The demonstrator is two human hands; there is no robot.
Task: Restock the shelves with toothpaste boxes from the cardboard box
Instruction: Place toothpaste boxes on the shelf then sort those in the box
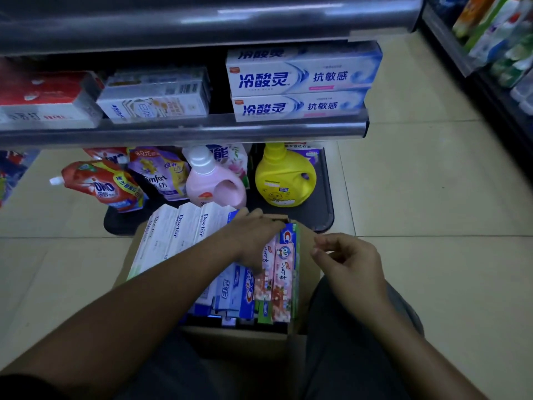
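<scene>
One open cardboard box point(239, 342) sits on the tiled floor point(418, 183), directly below the camera. It is packed with toothpaste boxes point(277, 278): white ones point(178, 235) on its left side, blue ones point(236, 290) in the middle and pink children's ones along its right wall. The left hand point(253, 238) reaches into the cardboard box and lies across the pink and blue packs, fingers bent over their far ends; whether it grips one cannot be told. The right hand point(352, 261) hovers just outside the box's right wall, fingers loosely curled, holding nothing. Just beyond the box stand a pink bottle point(213, 180), a yellow bottle point(284, 177) and refill pouches point(106, 183). Above these, farther from the box, a shelf point(184, 131) carries stacked blue-and-white toothpaste cartons point(300, 82).
</scene>
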